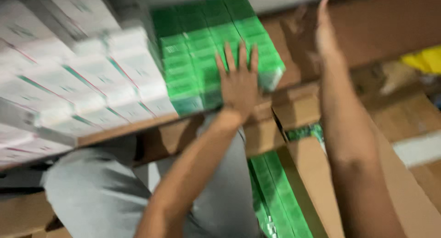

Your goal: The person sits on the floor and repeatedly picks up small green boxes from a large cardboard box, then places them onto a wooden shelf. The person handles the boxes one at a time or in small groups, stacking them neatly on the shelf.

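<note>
Stacked white cardboard cartons [69, 77] sit left of the green shrink-wrapped box stack [206, 54] on the wooden shelf [119, 130]. Your left hand [239, 82] presses flat, fingers spread, on that stack's front. Your right hand [321, 29] hangs open beside it, right.

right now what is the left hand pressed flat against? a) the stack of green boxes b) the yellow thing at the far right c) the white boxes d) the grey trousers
a: the left hand lies spread, fingers open, on the stack of green boxes on the shelf, beside the white boxes.
</note>
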